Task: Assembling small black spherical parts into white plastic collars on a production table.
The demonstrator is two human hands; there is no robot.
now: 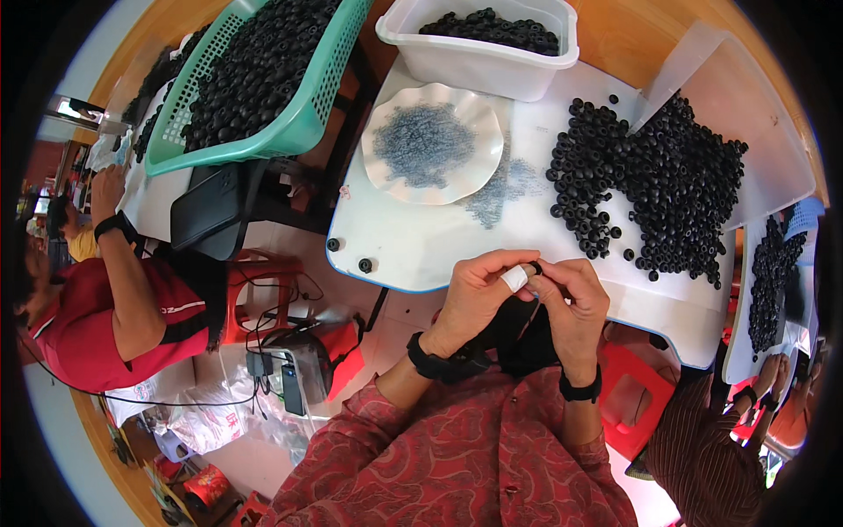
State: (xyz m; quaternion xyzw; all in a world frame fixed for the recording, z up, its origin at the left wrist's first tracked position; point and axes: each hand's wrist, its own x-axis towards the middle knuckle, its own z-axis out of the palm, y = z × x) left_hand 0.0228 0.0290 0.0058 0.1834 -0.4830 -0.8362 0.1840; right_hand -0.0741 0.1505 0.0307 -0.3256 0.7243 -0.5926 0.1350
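Head view. Left hand [468,297] and right hand [576,303] drawn together above the near edge of the white table [413,255], thumbs and forefingers of both closed on a small black piece [535,267]. White wrap [515,279] on a left-hand digit. Piece mostly covered by fingertips; its long axis and facing cannot be told. Loose black piece [365,264] near table's left edge: round, hole visible. Red print on white plastic bag [206,428], lower left.
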